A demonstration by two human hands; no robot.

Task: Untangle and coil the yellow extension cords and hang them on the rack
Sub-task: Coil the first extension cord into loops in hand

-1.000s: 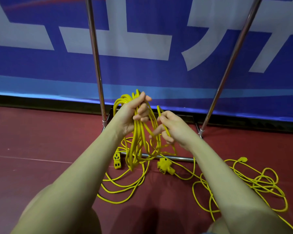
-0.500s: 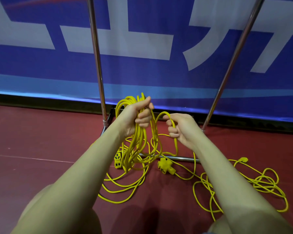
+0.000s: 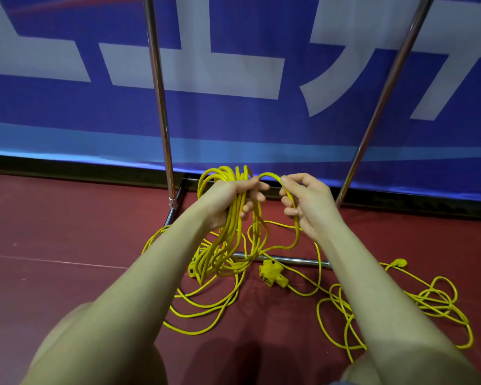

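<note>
My left hand (image 3: 228,202) grips a bundle of yellow cord loops (image 3: 228,232) that hang down toward the floor. My right hand (image 3: 306,202) holds one yellow strand and arches it over toward the bundle's top. More yellow cord lies loose on the red floor below (image 3: 206,315), with a yellow multi-outlet socket (image 3: 272,275) beside it. A second tangle of yellow cord (image 3: 417,304) lies at the right, ending in a plug (image 3: 399,263). The rack's two chrome uprights (image 3: 157,93) (image 3: 386,93) rise behind my hands.
The rack's chrome base bar (image 3: 289,259) runs along the floor under the cords. A blue banner with white lettering (image 3: 233,120) stands right behind the rack. My knees show at the bottom edge, over red floor (image 3: 53,232).
My right hand has lifted its strand from beside the bundle up level with my left hand, forming a new loop. The bundle in my left hand has risen slightly.
</note>
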